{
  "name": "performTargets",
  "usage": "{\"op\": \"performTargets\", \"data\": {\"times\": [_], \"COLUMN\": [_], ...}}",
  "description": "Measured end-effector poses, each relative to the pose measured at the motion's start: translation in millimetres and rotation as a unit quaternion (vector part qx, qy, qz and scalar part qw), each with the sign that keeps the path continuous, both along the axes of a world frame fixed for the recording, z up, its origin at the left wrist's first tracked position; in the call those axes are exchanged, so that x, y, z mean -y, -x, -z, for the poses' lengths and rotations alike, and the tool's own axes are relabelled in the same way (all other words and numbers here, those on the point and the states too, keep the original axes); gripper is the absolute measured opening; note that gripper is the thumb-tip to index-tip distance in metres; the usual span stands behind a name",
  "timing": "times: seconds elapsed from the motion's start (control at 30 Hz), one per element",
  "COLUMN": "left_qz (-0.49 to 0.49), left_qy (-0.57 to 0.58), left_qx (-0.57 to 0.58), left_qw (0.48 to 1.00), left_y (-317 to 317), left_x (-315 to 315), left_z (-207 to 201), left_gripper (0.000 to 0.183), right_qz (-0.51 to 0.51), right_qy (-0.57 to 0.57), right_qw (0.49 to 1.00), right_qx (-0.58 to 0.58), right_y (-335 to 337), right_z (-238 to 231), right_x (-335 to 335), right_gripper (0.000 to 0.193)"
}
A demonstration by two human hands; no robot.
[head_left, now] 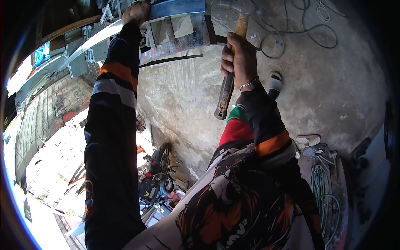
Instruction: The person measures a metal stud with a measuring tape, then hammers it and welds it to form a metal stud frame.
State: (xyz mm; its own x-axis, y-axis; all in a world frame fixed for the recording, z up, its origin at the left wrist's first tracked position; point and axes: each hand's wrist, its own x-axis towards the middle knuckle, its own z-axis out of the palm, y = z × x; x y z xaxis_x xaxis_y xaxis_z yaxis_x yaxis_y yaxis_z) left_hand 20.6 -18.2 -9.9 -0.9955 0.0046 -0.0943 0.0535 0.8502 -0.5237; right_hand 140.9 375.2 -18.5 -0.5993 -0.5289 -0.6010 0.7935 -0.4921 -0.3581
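Head view: right hand (241, 56) clenched around the hammer (227, 87), covering mid-handle, so only the dark butt end below and the yellowish neck above show. Hammer's head sits by the top edge, dim, outline hard to make out; contact with anything, cannot tell. Left hand (135, 14) is up and left of the hammer, on the bar (177, 9), a long silvery strip; finger ends hidden, so wrapped around it or just laid on, cannot tell. Bar's near end stops just left of the hammer's neck; the other runs far left of the hammer and washes out in glare. Frame (166, 47), stained, under the bar and left of the hammer, partly blocked by left arm. Bracelet (249, 84) on right wrist, just right of the hammer's handle. Cable (329, 47) loops right of the hammer. Sandal (275, 81) on a foot, right of the hammer, leg mostly behind right sleeve. What looks like a motorbike (157, 166), below and left of the hammer, edged by clutter too jumbled to sort. Hose (318, 181) coiled below and right of the hammer, near a pale shoe (307, 141); dark items beyond unreadable
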Motion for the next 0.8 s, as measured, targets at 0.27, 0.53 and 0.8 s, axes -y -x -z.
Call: {"op": "performTargets", "data": {"times": [0.27,0.53,0.8], "left_qz": [0.022,0.113,0.057], "left_qy": [0.024,0.044,-0.012], "left_qx": [-0.018,-0.016,-0.019], "left_qw": [0.999,0.993,0.998], "left_y": [2.5,5.9,7.3], "left_x": [0.0,24.5,44.0], "left_z": [2.7,13.2,22.1], "left_gripper": [0.023,0.025,0.027], "right_qz": [0.11,0.131,0.058], "right_qy": [-0.007,0.047,0.024], "right_qw": [0.994,0.99,0.998], "right_qx": [0.004,0.007,-0.023], "right_y": [-3.2,-9.9,-19.5], "right_z": [0.1,7.3,6.6], "right_x": [2.4,0.5,1.9], "right_gripper": [0.031,0.029,0.03]}}
